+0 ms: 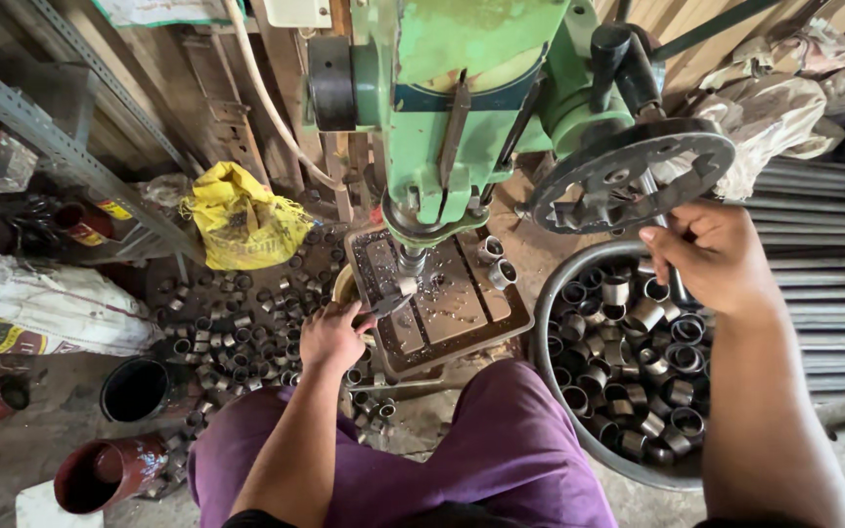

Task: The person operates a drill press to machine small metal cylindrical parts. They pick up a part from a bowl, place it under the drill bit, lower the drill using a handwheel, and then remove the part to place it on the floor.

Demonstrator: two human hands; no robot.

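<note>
A short metal ring (406,285) sits on the slotted drill-press table (462,313), directly under the spindle (410,256) of a green drill press (462,88). The left hand (333,335) grips a slim tool (386,305) whose tip meets the ring, fingers closed round it. The right hand (714,256) is wrapped tight round a feed handle (675,279) below the spoked wheel (630,176), above a basin (579,440) heaped with similar rings. More rings litter the floor (237,323) beside a yellow bag (244,220).

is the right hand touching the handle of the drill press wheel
Touching. The head view shows the right hand closed around the dark handle hanging below the spoked wheel.
</note>
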